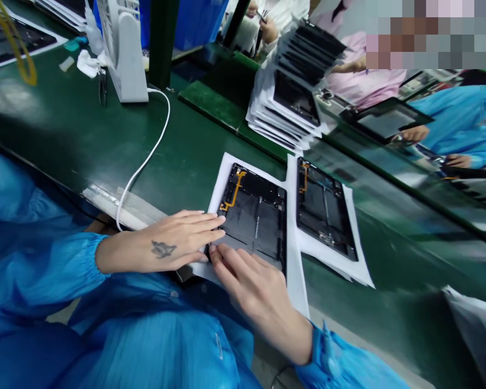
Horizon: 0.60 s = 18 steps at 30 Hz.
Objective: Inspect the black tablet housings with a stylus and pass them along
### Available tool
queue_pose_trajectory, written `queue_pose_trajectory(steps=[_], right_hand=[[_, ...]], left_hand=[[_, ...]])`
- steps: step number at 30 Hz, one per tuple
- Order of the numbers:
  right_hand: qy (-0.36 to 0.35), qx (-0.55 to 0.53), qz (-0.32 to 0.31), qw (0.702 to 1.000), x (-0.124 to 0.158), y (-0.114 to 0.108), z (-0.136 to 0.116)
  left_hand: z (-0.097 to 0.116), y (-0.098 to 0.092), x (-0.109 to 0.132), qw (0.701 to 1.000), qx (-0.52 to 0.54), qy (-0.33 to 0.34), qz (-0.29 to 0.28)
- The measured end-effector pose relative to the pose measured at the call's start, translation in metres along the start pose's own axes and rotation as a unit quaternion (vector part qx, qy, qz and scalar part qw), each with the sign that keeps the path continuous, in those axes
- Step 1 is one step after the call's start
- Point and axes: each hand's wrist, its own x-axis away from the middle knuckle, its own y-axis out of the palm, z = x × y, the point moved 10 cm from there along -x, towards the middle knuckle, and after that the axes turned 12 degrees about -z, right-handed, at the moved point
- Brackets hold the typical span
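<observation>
Several things share a long green tabletop (65,124): a slotted white fan unit (123,51) at the far side, its white cable (157,124) looping across the surface, and a tall, fanned stack of dark tablet panels (295,102) set back from the working area, seemingly to keep it out of the way. To the right, a co-worker's blue sleeve (457,116) shows beside a dark panel, though that area is smeared by reflections and its layout is hard to read.

Nearest the person, two black tablet chassis lie side by side, each on its own paper. The near tablet chassis (253,219) rests on a white paper sheet (296,281), and the second chassis (326,210) rests just beside it on a second paper sheet (348,265); the paper probably protects them from the tabletop. An orange flex cable (233,192) runs along the upper left of the near chassis.

Both hands are at that chassis's near corner. The left grip (166,243), with a small tattoo (164,249) on its back, lies almost flat, its fingers extended to the chassis edge. The right grip (259,294) has its fingertips curved down against the same corner. Neither is fully closed, and whether they clamp the chassis or only steady it cannot be told.
</observation>
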Motion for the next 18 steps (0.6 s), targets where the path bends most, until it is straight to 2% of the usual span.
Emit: queue_pose_trajectory(steps=[5,10,14,18], right_hand=[[-0.005,0.0,-0.016,1.0,-0.004,0.0,-0.002],[-0.011,-0.015,-0.034,0.999,-0.003,0.0,-0.003],[-0.016,0.0,-0.021,1.0,-0.005,-0.002,-0.006],[-0.012,-0.028,-0.012,0.999,-0.005,0.003,0.005]], left_hand=[[-0.001,0.004,0.0,1.0,-0.012,-0.01,-0.018],[-0.004,0.003,0.0,1.0,-0.001,-0.023,-0.012],[-0.006,0.004,-0.001,1.0,0.003,-0.021,0.0],[-0.004,0.003,-0.003,1.0,0.009,-0.021,-0.009]])
